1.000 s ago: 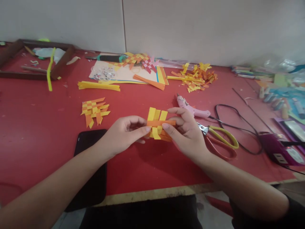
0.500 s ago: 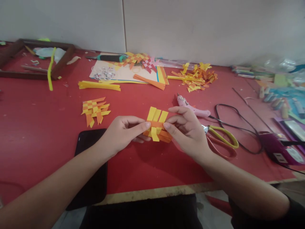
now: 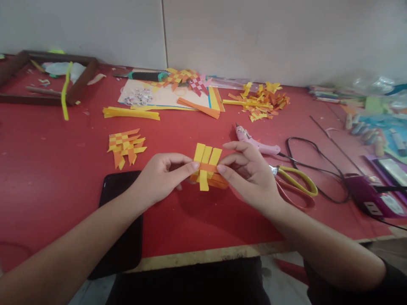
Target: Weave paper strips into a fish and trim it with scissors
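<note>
Above the red table (image 3: 47,178), the paper weave (image 3: 207,167) sits between left hand (image 3: 159,178) and right hand (image 3: 251,176), each pinching one side, yellow strips pointing away, orange ones crosswise

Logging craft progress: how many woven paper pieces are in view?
4: the held weave between left hand and right hand, a flat weave left of them, an orange-yellow weave and a pink weave at the back. The scrap pile may hide more.

paper weave (image 3: 207,167): sides behind fingers (image 3: 187,169) | wooden frame (image 3: 83,81): cut by left edge | right-edge clutter (image 3: 378,131): blurred
</note>
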Demonstrator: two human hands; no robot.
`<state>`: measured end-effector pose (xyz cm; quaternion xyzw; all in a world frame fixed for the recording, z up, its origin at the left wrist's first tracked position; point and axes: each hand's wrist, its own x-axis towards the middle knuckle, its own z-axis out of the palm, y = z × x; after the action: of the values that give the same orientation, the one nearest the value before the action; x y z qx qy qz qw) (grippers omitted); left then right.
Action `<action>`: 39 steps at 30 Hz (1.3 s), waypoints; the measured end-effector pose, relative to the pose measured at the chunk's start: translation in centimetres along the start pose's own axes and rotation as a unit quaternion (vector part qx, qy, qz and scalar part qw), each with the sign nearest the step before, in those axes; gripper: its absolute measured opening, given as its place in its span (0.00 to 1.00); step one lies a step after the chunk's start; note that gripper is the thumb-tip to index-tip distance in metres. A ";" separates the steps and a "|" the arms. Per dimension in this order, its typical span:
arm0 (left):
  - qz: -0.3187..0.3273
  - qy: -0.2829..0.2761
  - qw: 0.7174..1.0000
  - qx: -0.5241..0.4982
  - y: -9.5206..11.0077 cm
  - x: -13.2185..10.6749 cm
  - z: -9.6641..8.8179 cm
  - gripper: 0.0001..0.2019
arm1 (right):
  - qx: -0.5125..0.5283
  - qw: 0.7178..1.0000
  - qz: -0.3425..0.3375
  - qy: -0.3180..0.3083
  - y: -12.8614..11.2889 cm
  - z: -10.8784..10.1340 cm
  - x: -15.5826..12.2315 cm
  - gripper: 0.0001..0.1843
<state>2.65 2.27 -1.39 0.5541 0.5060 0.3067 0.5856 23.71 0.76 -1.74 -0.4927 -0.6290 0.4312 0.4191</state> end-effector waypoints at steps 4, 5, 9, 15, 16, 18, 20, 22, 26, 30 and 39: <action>0.008 0.015 1.000 0.007 0.0 0.1 -0.2 0.14 | 0.002 1.000 0.008 0.005 -0.3 -0.2 0.2 0.17; 0.007 0.017 1.000 0.001 0.0 0.1 -0.2 0.15 | 0.003 1.000 0.009 0.007 -0.4 -0.2 0.2 0.17; 0.030 0.023 0.999 0.020 0.0 0.2 -0.1 0.16 | -0.003 1.000 0.009 0.010 -0.5 -0.3 0.3 0.17; 0.040 0.019 0.997 0.056 0.3 0.1 -0.3 0.17 | -0.005 1.000 0.018 -0.002 -0.4 -0.2 0.4 0.16; 0.043 0.015 0.997 0.062 0.4 0.1 -0.4 0.17 | -0.005 1.000 0.022 -0.004 -0.5 -0.2 0.4 0.16; 0.050 0.009 0.996 0.078 0.6 0.1 -0.4 0.17 | 0.006 0.999 0.034 -0.010 -0.5 -0.2 0.4 0.16; 0.056 0.005 0.994 0.098 0.7 0.1 -0.4 0.17 | 0.032 0.998 0.048 -0.024 -0.5 -0.2 0.4 0.17; 0.061 0.001 0.992 0.111 0.7 0.1 -0.4 0.17 | 0.059 0.996 0.059 -0.042 -0.4 -0.1 0.4 0.19; 0.055 0.004 0.993 0.107 0.6 0.0 -0.3 0.15 | 0.078 0.993 0.076 -0.052 -0.1 0.0 0.4 0.20; 0.035 0.011 0.997 0.066 0.5 -0.1 -0.2 0.15 | 0.075 0.994 0.071 -0.039 0.0 0.2 0.3 0.20; 0.040 0.032 0.998 -0.035 -0.5 0.3 0.0 0.14 | 0.107 0.981 0.129 -0.097 -0.2 0.5 0.1 0.29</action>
<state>2.69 2.44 -1.93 0.5432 0.4910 0.3647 0.5752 23.13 0.80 -1.68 -0.4778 -0.5476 0.5927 0.3472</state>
